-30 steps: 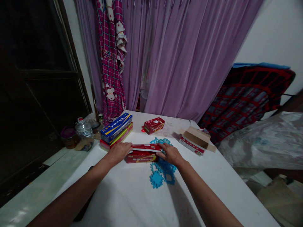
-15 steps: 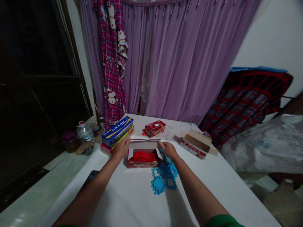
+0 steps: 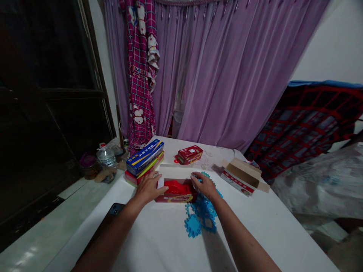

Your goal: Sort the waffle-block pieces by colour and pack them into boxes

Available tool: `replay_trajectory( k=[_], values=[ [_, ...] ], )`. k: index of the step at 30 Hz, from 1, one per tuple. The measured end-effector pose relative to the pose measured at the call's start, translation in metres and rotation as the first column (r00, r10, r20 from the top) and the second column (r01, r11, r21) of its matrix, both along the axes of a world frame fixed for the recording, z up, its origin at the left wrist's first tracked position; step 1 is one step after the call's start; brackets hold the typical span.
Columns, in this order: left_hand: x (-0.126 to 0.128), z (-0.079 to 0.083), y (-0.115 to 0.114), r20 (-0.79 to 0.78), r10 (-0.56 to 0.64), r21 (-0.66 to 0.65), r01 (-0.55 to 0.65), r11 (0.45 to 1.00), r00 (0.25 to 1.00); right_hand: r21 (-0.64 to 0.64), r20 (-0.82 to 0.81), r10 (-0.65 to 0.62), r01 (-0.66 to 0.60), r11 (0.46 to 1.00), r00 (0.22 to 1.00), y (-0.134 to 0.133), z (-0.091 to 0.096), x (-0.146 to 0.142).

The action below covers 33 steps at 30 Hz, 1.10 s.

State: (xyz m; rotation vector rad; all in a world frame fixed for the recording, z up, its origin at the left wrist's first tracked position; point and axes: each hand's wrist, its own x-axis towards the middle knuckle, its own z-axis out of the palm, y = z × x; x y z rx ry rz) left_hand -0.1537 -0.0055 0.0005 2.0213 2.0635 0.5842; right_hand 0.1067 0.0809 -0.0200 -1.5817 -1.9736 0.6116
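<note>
A red cardboard box point(image 3: 177, 198) sits on the white-covered table with its top open and its pale lid flap raised at the back. Red plastic pieces point(image 3: 177, 187) fill it. My left hand point(image 3: 149, 187) is at the box's left end, fingers spread, the thumb reaching over the edge beside the white side flap point(image 3: 160, 183). At the right end, my right hand point(image 3: 206, 185) has its fingers loosely bent and apart over the rim; it hides the side flap there. Blue interlocking plastic pieces point(image 3: 193, 226) lie beside the box, partly under my right forearm.
Left of the box, a blue box point(image 3: 145, 156) lies on other coloured boxes. Behind stands a closed red box point(image 3: 190, 155). An open cardboard box point(image 3: 241, 175) is on the right. A phone point(image 3: 115, 209) lies near my left forearm. Purple curtains point(image 3: 227, 75) hang behind the table.
Both hands have let go of the raised lid flap and come down to the box's ends. The lid flap now leans further back. The view has shifted slightly left.
</note>
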Motion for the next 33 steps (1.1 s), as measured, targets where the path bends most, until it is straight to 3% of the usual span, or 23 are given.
replay_trajectory(
  k=[2,6,11,15,20,23,29,33],
  values=[
    [0.002,0.005,-0.001,-0.030,-0.018,-0.063,0.016,0.998,0.999,-0.015,0.040,0.026,-0.025,1.000,0.999,-0.004,0.003,-0.002],
    [0.002,0.009,0.001,-0.044,-0.007,-0.061,0.005,0.998,0.999,-0.058,0.085,0.039,-0.034,0.998,0.996,0.002,0.004,-0.003],
    [-0.008,0.000,0.006,0.086,0.031,-0.035,-0.028,0.999,0.996,-0.115,0.092,0.036,-0.025,0.993,0.995,0.012,-0.002,0.010],
    [-0.017,-0.009,0.012,0.179,-0.019,0.021,0.015,1.000,0.984,-0.081,0.154,-0.008,0.021,0.996,0.988,0.003,-0.004,0.021],
    [-0.017,-0.001,0.009,0.011,0.007,0.054,-0.007,0.998,1.000,0.046,0.307,0.019,-0.034,0.998,0.952,-0.013,0.006,0.022],
    [-0.012,0.009,0.004,-0.108,0.042,0.045,-0.037,0.998,0.993,0.051,0.399,0.037,-0.062,0.997,0.916,-0.013,0.015,0.019],
    [-0.006,0.014,0.007,-0.086,0.076,-0.100,-0.085,0.991,0.993,-0.043,0.293,0.059,-0.048,0.998,0.954,0.003,0.019,0.015],
    [-0.005,0.013,0.016,-0.037,0.064,-0.188,-0.070,0.980,0.997,-0.181,0.165,0.065,-0.035,0.983,0.984,0.009,0.015,0.010]
  ],
)
